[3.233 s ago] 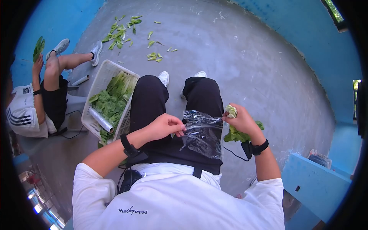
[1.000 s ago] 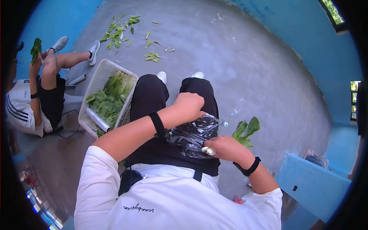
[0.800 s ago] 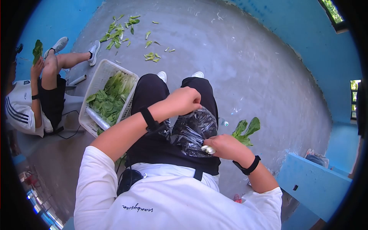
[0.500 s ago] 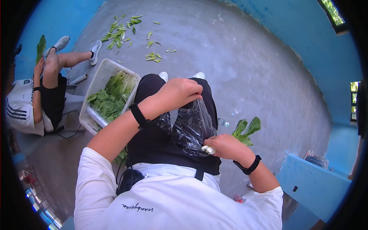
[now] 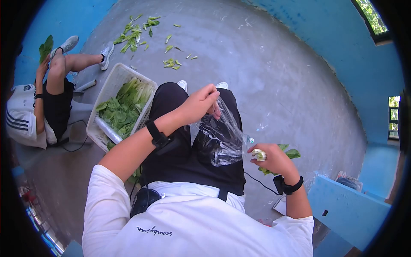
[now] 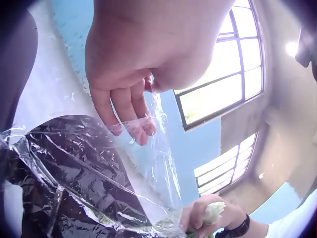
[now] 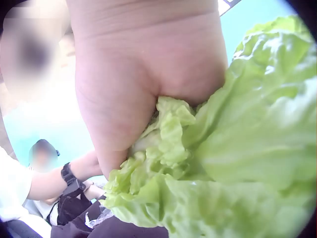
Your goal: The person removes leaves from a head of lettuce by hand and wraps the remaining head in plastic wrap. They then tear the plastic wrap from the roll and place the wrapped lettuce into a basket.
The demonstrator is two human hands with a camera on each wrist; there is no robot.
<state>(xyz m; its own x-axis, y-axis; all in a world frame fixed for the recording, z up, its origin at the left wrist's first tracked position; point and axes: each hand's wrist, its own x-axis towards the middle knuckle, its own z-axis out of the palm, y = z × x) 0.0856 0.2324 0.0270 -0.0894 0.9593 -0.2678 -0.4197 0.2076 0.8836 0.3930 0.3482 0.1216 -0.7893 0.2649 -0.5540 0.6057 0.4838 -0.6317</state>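
The left hand (image 5: 199,104) pinches the upper edge of a clear plastic film (image 5: 224,147), which stretches down across the lap. In the left wrist view the thumb and index finger hold the gathered film (image 6: 166,158) while the other fingers hang against it. On the right, the right hand (image 5: 274,160) is curled round a bunch of leafy greens, its pale stem end (image 5: 259,154) facing the film and its leaves (image 5: 293,153) behind the hand. The right fingertips meet the film's edge. In the right wrist view, light green leaves (image 7: 247,148) spread beneath the palm.
A white crate (image 5: 93,123) with greens (image 5: 122,109) and a film roll (image 5: 108,130) stands beside the left leg. Loose leaves (image 5: 132,36) lie on the floor. Another person (image 5: 23,107) sits at the left holding a leaf. A blue ledge (image 5: 349,205) is at the right.
The right hand has moved right and turned with the greens, having been over the thigh a moment ago. Since the earliest frame the left hand has risen, and the film now slants between both hands.
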